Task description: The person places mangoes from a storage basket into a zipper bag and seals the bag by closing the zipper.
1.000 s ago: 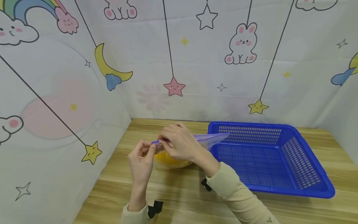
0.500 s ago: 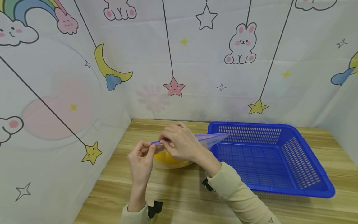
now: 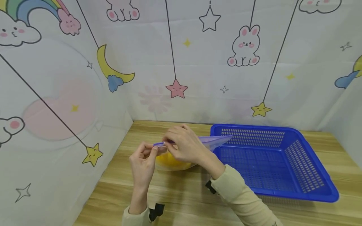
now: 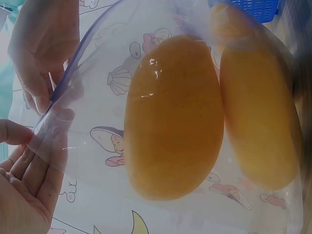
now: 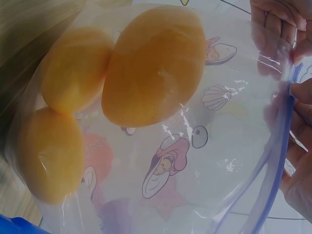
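A clear zip bag (image 3: 216, 140) printed with cartoons holds yellow mangoes (image 3: 169, 163) and hangs just above the wooden table (image 3: 175, 201). My left hand (image 3: 154, 148) pinches the left end of the bag's purple zip strip (image 4: 68, 80). My right hand (image 3: 170, 142) pinches the same strip a little to the right. In the left wrist view two mangoes (image 4: 173, 117) fill the bag. Three mangoes (image 5: 153, 66) show in the right wrist view, with the zip strip (image 5: 273, 165) running past my right fingers (image 5: 298, 175).
A blue slotted plastic basket (image 3: 282, 128) stands on the table just right of the bag, with nothing in it. Cloth backdrops printed with stars and rabbits close in the table at the back and the left.
My right hand's fingers have crept slightly to the right along the zip strip. The left hand and the bag have stayed where they were.
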Demonstrator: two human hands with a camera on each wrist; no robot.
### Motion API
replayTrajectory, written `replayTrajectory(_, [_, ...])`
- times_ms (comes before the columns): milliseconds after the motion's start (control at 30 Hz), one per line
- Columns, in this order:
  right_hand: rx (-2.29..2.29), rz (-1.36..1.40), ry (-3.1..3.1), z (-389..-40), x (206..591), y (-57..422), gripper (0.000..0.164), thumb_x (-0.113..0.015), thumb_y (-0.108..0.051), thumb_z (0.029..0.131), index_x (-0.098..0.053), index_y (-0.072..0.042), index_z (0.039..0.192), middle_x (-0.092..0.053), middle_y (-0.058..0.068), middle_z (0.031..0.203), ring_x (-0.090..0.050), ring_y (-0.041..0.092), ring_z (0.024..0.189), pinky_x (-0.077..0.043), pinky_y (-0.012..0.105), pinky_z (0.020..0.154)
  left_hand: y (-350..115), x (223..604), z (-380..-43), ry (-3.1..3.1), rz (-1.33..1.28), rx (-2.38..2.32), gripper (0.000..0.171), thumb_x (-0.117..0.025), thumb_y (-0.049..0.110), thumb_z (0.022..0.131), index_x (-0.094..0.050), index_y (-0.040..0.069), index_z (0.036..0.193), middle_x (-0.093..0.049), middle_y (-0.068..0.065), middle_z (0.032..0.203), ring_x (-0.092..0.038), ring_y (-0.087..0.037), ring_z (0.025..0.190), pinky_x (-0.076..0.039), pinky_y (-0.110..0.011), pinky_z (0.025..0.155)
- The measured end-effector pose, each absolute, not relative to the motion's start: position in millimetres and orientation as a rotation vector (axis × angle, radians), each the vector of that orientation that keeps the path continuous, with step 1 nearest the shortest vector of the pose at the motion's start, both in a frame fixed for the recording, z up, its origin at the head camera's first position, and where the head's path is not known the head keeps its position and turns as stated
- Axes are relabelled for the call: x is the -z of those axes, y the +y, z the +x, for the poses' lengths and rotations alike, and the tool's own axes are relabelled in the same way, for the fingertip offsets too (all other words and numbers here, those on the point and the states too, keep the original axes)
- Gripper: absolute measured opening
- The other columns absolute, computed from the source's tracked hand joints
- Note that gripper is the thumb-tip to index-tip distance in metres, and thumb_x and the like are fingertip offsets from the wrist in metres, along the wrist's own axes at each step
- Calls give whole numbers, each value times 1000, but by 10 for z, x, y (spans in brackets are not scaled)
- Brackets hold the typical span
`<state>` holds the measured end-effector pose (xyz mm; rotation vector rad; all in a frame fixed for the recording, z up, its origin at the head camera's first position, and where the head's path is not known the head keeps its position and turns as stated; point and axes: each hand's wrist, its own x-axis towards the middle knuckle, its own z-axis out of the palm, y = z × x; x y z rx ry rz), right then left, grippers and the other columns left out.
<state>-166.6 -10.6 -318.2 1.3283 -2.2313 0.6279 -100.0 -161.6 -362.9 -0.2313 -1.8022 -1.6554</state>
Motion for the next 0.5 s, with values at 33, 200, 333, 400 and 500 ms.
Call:
replayTrajectory(33, [-626, 1330, -2230, -1670, 3189, -104, 6, -63, -17, 89, -69, -18, 89, -69, -5, 88, -61, 11, 83, -46, 36, 92, -1616, 3630, -1000, -1801, -231, 1653, 16, -58, -2, 92, -57, -13, 80, -69, -32, 81, -73, -10, 73, -59, -26, 66])
replayTrajectory(200, [-633, 1340, -2226, -1674, 3194, -86, 6, -63, -17, 90, -69, -18, 89, -69, -5, 88, -61, 12, 83, -47, 37, 93, -1610, 3632, -997, -1797, -232, 1642, 16, -58, -3, 91, -56, -13, 80, -68, -32, 80, -73, -9, 73, -59, -25, 65])
replayTrajectory(333, [-637, 1344, -2232, -1677, 3192, -73, 6, -63, -17, 90, -68, -17, 89, -68, -5, 87, -61, 12, 83, -46, 37, 93, -1606, 3633, -995, -1792, -232, 1641, 16, -58, -2, 92, -57, -13, 80, -69, -32, 80, -73, -10, 73, -59, -25, 66])
replayTrajectory(400, [-635, 1344, -2236, -1676, 3189, -65, 6, -62, -17, 90, -68, -17, 89, -68, -5, 87, -60, 12, 82, -46, 35, 92, -1606, 3634, -996, -1793, -231, 1636, 16, -58, -1, 92, -58, -12, 80, -69, -31, 80, -74, -10, 73, -59, -25, 66])
replayTrajectory(500, [-635, 1341, -2245, -1673, 3183, -52, 6, -62, -17, 90, -68, -17, 89, -68, -6, 87, -59, 11, 81, -46, 34, 90, -1603, 3636, -1001, -1801, -231, 1619, 16, -58, -1, 92, -59, -11, 81, -70, -30, 80, -73, -10, 72, -59, -24, 66])
